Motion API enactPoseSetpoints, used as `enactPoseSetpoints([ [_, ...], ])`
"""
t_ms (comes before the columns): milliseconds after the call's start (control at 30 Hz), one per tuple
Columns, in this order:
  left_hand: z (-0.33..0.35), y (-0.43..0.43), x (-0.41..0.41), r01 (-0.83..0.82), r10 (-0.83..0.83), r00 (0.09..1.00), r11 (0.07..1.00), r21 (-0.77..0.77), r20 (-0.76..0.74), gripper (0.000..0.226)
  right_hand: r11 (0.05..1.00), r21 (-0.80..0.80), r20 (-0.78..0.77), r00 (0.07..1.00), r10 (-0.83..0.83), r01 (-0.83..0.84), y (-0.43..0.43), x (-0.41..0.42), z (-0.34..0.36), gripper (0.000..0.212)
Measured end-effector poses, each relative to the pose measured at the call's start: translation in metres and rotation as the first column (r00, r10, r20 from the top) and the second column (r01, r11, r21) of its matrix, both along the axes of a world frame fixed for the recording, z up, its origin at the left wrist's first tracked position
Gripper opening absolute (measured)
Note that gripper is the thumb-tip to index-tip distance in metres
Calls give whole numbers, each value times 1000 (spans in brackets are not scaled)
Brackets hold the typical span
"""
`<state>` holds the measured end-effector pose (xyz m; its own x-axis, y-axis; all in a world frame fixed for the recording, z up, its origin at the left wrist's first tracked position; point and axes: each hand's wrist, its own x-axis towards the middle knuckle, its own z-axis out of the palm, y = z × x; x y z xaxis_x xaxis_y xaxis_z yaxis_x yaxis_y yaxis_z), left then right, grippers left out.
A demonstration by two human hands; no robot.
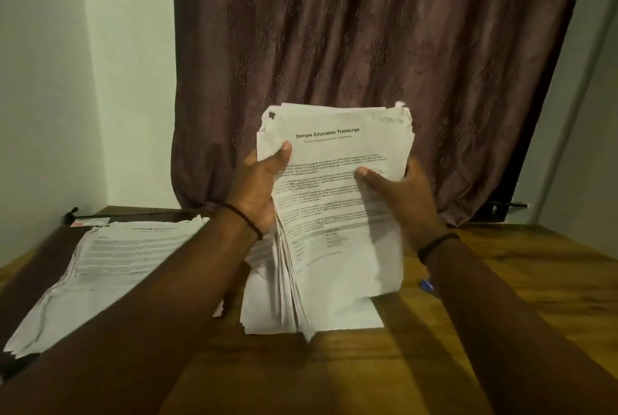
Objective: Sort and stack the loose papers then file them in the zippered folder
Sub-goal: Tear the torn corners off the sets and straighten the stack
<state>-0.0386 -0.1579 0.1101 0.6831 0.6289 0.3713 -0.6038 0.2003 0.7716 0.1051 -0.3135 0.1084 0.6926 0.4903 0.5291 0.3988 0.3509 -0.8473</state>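
You face a wooden table with a warm, streaked grain, pushed up to a pale wall at your ten o'clock and a dull brown patterned curtain that hangs from twelve to two o'clock and bunches down behind the far edge. The light is dim and yellowish. A blue pen lies on the wood at four o'clock from the papers, partly hidden by your right forearm. At eight o'clock a spread pile of printed sheets lies flat on a dark surface; whether that is the folder cannot be told. In the middle you hold a thick stack of papers tilted up towards you, its top sheet headed "Sample Education Transcript" over blocks of small grey text and a faint table. Its edges are ragged and uneven, the left side fans out into loose leaves, and its lower end comes down to more white sheets lying flat at six o'clock. Your left hand grips the stack's left edge, thumb on the front page. Your right hand grips the right edge likewise, thumb pressed across the print. A thin black band circles each wrist.
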Motion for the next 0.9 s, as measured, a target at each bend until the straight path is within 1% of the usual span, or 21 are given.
enactPoseSetpoints([
  [100,28,-3,-14,60,-64,995,997,53,76,45,983,158,-49,993,106,-97,-11,-19,21,55],
  [200,40,-2,-33,90,-102,991,987,132,86,47,962,245,-47,990,131,-116,-19,-31,29,46],
  [233,36,-1,-38,101,-111,992,982,160,57,47,964,240,-48,990,131,-116,-19,-33,24,44],
  [300,12,-1,-45,101,-94,994,978,181,-49,44,978,174,-64,989,132,-119,-20,-36,4,42],
  [367,-14,-4,-50,36,0,987,974,225,-159,39,986,106,-111,983,143,-132,-20,-39,-21,37],
  [400,-23,-6,-51,2,50,981,963,270,-186,36,986,88,-134,979,152,-141,-21,-40,-29,34],
  [467,-24,-7,-51,-31,99,974,949,313,-204,33,987,75,-155,976,152,-142,-22,-40,-32,33],
  [500,-18,-8,-51,-28,94,974,952,306,-204,34,988,77,-144,979,145,-135,-22,-39,-28,32],
  [600,2,-12,-48,26,24,980,968,249,-196,44,987,122,-105,987,119,-106,-21,-41,-6,23],
  [667,6,-16,-45,39,4,984,972,234,-178,43,983,166,-102,990,97,-79,-21,-45,-2,19],
  [767,-12,-17,-37,27,12,982,979,204,-188,32,984,168,-155,984,83,-56,-22,-45,-19,25],
  [833,-30,-15,-30,35,13,973,978,207,-228,35,985,163,-191,978,86,-54,-24,-41,-36,30],
  [900,-39,-16,-25,44,18,964,973,225,-266,41,984,176,-199,978,68,-33,-27,-37,-43,29],
])
